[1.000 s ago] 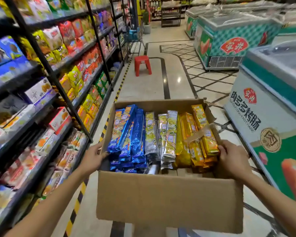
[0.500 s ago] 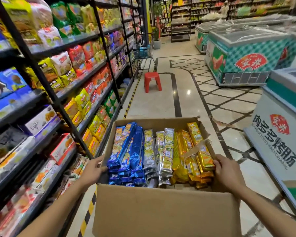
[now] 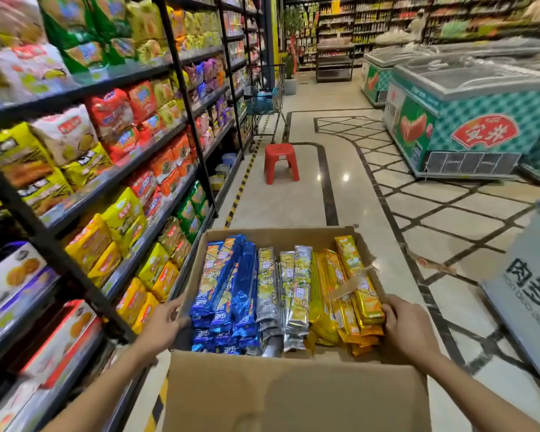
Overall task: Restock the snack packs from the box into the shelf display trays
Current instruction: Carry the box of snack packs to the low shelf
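I carry an open cardboard box in front of me, low in the head view. Inside lie long snack packs in rows: blue ones at the left, silver ones in the middle, yellow-orange ones at the right. My left hand grips the box's left wall, fingers curled over its rim. My right hand grips the right wall the same way. The black shelves run along my left, packed with snack bags and boxed biscuits.
A red plastic stool stands in the aisle ahead, and a shopping cart is parked behind it by the shelves. Chest freezers line the right side, one close at my right. A yellow-black stripe marks the floor along the shelf foot.
The view has lifted and moved forward along the aisle; the stool and freezers look nearer. Both hands keep the same hold on the box.
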Motion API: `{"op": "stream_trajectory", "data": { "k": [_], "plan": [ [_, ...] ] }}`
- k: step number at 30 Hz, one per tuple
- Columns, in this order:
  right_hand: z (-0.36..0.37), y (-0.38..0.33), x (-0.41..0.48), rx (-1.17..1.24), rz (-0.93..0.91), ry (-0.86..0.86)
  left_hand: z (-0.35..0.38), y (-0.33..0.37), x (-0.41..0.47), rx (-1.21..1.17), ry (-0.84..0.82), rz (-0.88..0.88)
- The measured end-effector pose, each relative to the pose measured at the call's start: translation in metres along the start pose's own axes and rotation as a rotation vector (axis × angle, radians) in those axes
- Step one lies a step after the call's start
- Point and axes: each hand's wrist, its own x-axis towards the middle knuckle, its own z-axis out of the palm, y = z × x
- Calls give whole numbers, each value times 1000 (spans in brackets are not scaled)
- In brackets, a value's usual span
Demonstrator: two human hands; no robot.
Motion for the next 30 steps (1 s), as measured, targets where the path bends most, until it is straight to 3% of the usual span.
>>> {"op": "stream_trajectory", "data": {
  "k": [17,30],
  "plan": [
    [106,-73,398,-67,40,82,-44,49,437,35,-2,44],
    [195,-135,688,-98,-10,93,-82,72,723,-27,-26,74]
  ]
}}
